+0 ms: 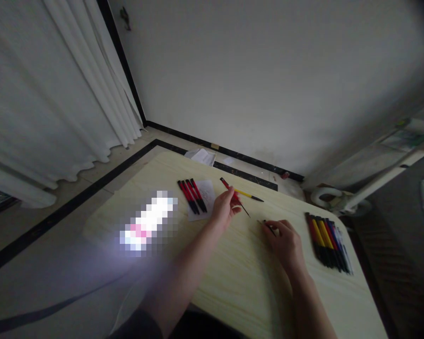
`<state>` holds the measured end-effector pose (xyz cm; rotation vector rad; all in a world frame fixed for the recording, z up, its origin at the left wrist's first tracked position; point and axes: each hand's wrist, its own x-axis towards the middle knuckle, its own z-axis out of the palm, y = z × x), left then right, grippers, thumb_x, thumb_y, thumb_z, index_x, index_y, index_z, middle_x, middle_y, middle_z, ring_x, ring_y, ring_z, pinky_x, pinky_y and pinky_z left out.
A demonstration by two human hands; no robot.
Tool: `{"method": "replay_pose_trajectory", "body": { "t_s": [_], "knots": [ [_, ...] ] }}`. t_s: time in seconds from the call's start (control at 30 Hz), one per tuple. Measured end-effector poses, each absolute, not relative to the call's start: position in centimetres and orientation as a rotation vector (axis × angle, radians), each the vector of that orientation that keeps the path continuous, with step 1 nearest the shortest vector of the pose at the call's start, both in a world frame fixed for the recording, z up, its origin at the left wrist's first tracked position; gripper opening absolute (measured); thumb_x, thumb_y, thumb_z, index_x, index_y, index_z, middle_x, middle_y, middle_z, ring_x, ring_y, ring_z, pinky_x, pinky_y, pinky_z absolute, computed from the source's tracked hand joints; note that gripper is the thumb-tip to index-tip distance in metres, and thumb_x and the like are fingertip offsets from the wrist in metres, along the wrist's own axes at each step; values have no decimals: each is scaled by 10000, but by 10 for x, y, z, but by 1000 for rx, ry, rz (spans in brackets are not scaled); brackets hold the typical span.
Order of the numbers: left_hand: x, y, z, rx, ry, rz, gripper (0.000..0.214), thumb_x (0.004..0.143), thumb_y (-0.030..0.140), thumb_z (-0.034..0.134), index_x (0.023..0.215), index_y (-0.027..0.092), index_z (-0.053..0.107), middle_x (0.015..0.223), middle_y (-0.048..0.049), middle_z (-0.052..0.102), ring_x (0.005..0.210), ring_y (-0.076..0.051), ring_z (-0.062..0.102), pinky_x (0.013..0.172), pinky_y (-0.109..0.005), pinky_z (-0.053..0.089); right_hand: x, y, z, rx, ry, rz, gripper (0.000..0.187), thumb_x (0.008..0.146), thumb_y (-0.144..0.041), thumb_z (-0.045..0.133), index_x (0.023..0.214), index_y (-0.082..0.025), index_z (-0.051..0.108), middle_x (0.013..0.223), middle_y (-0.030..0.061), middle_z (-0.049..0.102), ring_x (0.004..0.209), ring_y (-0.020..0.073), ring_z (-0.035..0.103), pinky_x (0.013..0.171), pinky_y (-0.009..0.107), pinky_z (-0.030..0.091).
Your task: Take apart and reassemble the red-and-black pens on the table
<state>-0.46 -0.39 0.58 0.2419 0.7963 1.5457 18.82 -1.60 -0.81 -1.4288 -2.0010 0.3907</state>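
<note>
My left hand (226, 207) is closed around a red pen barrel (225, 182) above the table. From the barrel's lower end a thin dark refill (245, 210) sticks out toward my right hand. My right hand (285, 239) pinches a small black pen part (271, 230), probably the grip end, and a thin tip shows at its left; the fingers partly hide it. Just behind my left hand lies a yellow pen (249, 194) with a dark end. Several red-and-black pens (192, 195) lie side by side, partly over a white sheet of paper (207, 189), left of my left hand.
A row of several pens (328, 242), yellow, red, blue and clear, lies at the right of the pale wood-look table (233, 278). A bright, pixelated object (148, 221) is at the left. Beyond the table are a white wall, curtains (74, 84) and a white metal frame (385, 181).
</note>
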Motion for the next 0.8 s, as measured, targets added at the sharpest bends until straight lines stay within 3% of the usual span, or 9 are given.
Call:
{"method": "replay_pose_trajectory", "body": {
  "t_s": [0.17,0.43,0.57,0.8],
  "knots": [
    [-4,-1,6,172,736,1594,283,649,366,662,720,110,566,554,25,509,425,-35,439,407,-166,343,183,-19,-1,-1411,-1950,407,271,742,-405,542,845,-177,646,725,44,552,570,135,480,532,266,394],
    [12,-11,16,223,616,1383,207,675,282,658,774,110,599,632,-12,585,515,-71,528,463,-183,407,165,-30,5,-1281,-1764,660,277,725,-325,572,957,-174,578,679,3,510,539,107,427,489,233,382],
    [21,-15,15,230,565,1279,181,681,243,656,798,116,604,685,-22,610,517,-66,534,463,-177,420,161,-33,8,-1249,-1624,785,297,724,-307,586,987,-172,546,696,5,528,565,110,466,510,235,412],
    [25,-16,9,267,596,1216,161,685,219,652,801,123,595,735,-39,637,537,-73,565,501,-181,461,160,-34,7,-1227,-1449,771,246,710,-337,602,873,-159,554,807,61,581,651,137,528,546,255,446]
  ]
}}
